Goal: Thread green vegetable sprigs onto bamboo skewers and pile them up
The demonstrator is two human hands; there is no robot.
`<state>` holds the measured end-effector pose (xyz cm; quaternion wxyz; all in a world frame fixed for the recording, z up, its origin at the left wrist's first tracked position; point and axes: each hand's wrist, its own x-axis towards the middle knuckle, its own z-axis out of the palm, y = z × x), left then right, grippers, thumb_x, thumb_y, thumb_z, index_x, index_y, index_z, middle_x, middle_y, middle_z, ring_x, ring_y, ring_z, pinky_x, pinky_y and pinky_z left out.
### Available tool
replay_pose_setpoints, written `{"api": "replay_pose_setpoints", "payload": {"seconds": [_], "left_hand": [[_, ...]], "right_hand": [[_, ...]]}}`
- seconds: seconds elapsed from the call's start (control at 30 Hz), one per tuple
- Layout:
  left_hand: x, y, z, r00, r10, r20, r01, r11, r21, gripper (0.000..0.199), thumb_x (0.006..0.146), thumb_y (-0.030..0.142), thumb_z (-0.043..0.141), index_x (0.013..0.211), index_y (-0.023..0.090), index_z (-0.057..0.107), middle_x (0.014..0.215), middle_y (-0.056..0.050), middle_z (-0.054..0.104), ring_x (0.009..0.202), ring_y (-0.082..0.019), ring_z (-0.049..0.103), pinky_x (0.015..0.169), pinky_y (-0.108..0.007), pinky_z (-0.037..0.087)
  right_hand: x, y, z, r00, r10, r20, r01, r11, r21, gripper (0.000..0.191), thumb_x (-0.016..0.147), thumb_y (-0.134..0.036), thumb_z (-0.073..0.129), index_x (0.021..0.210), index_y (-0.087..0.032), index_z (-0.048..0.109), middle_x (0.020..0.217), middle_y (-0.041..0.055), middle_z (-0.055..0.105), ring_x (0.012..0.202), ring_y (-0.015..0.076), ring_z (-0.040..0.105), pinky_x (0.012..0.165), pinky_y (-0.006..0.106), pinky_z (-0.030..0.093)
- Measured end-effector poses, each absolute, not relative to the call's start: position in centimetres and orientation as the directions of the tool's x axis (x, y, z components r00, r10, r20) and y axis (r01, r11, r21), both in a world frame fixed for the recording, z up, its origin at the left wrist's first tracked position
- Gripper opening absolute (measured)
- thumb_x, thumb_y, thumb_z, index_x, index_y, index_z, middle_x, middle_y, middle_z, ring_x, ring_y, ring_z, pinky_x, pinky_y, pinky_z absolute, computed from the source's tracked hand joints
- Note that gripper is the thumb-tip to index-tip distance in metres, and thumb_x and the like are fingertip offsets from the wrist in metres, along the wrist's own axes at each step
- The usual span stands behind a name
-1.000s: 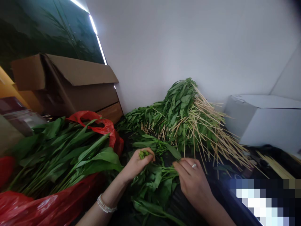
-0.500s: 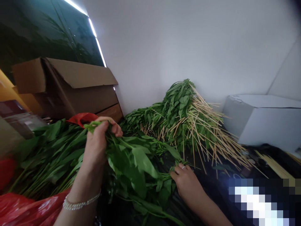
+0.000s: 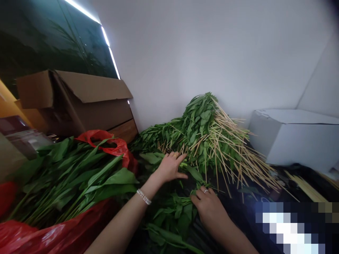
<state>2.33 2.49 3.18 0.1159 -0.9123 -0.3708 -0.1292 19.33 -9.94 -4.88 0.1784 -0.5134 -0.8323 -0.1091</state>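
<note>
My left hand (image 3: 173,166), a beaded bracelet on its wrist, is over the greens at the centre, thumb and fingers spread apart. Nothing shows in its grasp. Just to the right, my right hand (image 3: 206,199), wearing a ring, has its fingers closed on the stems of a small leafy bunch (image 3: 177,211). Leaves of this bunch hang toward the lower left over a black surface. Long leafy stems (image 3: 63,180) lie in a red plastic bag (image 3: 69,229) at the left.
Behind my hands, a heap of leafy greens (image 3: 200,113) with thin wooden sticks (image 3: 238,158) leans toward the wall. An open cardboard box (image 3: 97,109) stands back left, a white box (image 3: 299,137) at right. More sticks (image 3: 307,185) lie on black plastic.
My left hand has moved right and opened, away from the large leafy stems it held. More of the red bag shows. My right hand stays nearly in place.
</note>
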Motion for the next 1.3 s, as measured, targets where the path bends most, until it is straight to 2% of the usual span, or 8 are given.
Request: {"api": "replay_pose_setpoints", "payload": {"seconds": [0.07, 0.2, 0.37, 0.5, 0.67, 0.93, 1.1, 1.3], "left_hand": [[1.9, 3.0, 0.2, 0.704, 0.670, 0.235, 0.702, -0.707, -0.085, 0.092, 0.074, 0.075, 0.055, 0.144, 0.019, 0.038, 0.128, -0.018, 0.057, 0.118, -0.033, 0.052, 0.100, -0.048, 0.038], [0.9, 3.0, -2.0, 0.712, 0.660, 0.239, 0.684, -0.729, -0.025, 0.067, 0.094, 0.060, 0.036, 0.149, 0.023, 0.030, 0.138, -0.015, 0.052, 0.128, -0.029, 0.045, 0.109, -0.050, 0.028], [0.7, 2.6, -1.1, 0.656, 0.666, 0.354, 0.679, -0.726, 0.107, 0.056, 0.098, 0.044, 0.038, 0.151, 0.027, 0.026, 0.142, -0.011, 0.049, 0.131, -0.025, 0.044, 0.112, -0.049, 0.027], [0.4, 1.7, 0.0, 0.588, 0.646, 0.487, 0.625, -0.745, 0.233, 0.049, 0.098, 0.039, 0.041, 0.145, 0.024, 0.038, 0.140, -0.010, 0.052, 0.130, -0.023, 0.045, 0.113, -0.047, 0.027], [0.3, 0.3, 0.8, 0.477, 0.648, 0.594, 0.551, -0.747, 0.372, 0.031, 0.099, 0.032, 0.043, 0.116, 0.019, 0.065, 0.111, -0.009, 0.069, 0.105, -0.021, 0.060, 0.095, -0.038, 0.044], [-0.1, -0.6, 1.3, 0.566, 0.648, 0.510, 0.470, -0.761, 0.447, 0.024, 0.096, 0.030, 0.050, 0.100, 0.020, 0.071, 0.094, -0.004, 0.074, 0.090, -0.019, 0.065, 0.088, -0.033, 0.047], [-0.7, -1.5, 2.6, 0.570, 0.680, 0.461, 0.408, -0.722, 0.559, 0.022, 0.096, 0.029, 0.052, 0.098, 0.020, 0.072, 0.095, -0.003, 0.074, 0.090, -0.017, 0.066, 0.084, -0.028, 0.048], [-1.0, -2.2, 3.7, 0.516, 0.701, 0.492, 0.333, -0.694, 0.638, 0.025, 0.097, 0.031, 0.049, 0.095, 0.019, 0.072, 0.089, -0.003, 0.072, 0.084, -0.015, 0.065, 0.078, -0.026, 0.047]], "right_hand": [[19.4, -9.9, -4.5, -0.421, 0.808, 0.412, 0.884, 0.467, -0.011, 0.022, 0.077, -0.003, 0.060, 0.089, -0.019, 0.070, 0.084, 0.0046, 0.067, 0.087, 0.0228, 0.056, 0.076, 0.036, 0.032], [19.2, -10.5, -3.5, -0.397, 0.772, 0.496, 0.851, 0.512, -0.116, 0.031, 0.080, -0.005, 0.057, 0.107, -0.019, 0.066, 0.090, 0.0048, 0.065, 0.091, 0.0220, 0.053, 0.081, 0.036, 0.033], [18.9, -11.9, -2.1, -0.465, 0.778, 0.423, 0.691, 0.617, -0.376, 0.021, 0.080, -0.006, 0.051, 0.084, -0.022, 0.064, 0.085, 0.0009, 0.062, 0.090, 0.0187, 0.052, 0.085, 0.034, 0.035], [20.1, -11.6, -1.5, -0.407, 0.791, 0.456, 0.610, 0.607, -0.509, 0.037, 0.068, 0.001, 0.045, 0.089, -0.022, 0.065, 0.093, 0.0015, 0.064, 0.094, 0.0185, 0.052, 0.087, 0.033, 0.037], [22.6, -9.7, -2.1, -0.143, 0.856, 0.497, 0.734, 0.429, -0.527, 0.034, 0.081, -0.003, 0.041, 0.097, -0.019, 0.066, 0.096, 0.0059, 0.065, 0.095, 0.0208, 0.054, 0.085, 0.035, 0.040], [22.9, -9.4, -2.8, -0.252, 0.933, 0.258, 0.846, 0.342, -0.408, 0.015, 0.089, -0.017, 0.053, 0.081, -0.022, 0.064, 0.085, 0.0031, 0.063, 0.090, 0.0228, 0.055, 0.078, 0.035, 0.039], [22.8, -9.5, -3.1, -0.121, 0.917, 0.381, 0.761, 0.332, -0.557, 0.018, 0.096, -0.026, 0.039, 0.091, -0.022, 0.056, 0.086, 0.0034, 0.061, 0.082, 0.0200, 0.057, 0.076, 0.034, 0.041], [22.8, -9.5, -2.9, 0.013, 0.940, 0.342, 0.706, 0.234, -0.668, 0.023, 0.096, -0.039, 0.038, 0.093, -0.023, 0.055, 0.078, 0.0007, 0.061, 0.070, 0.0185, 0.058, 0.066, 0.030, 0.041]]}}
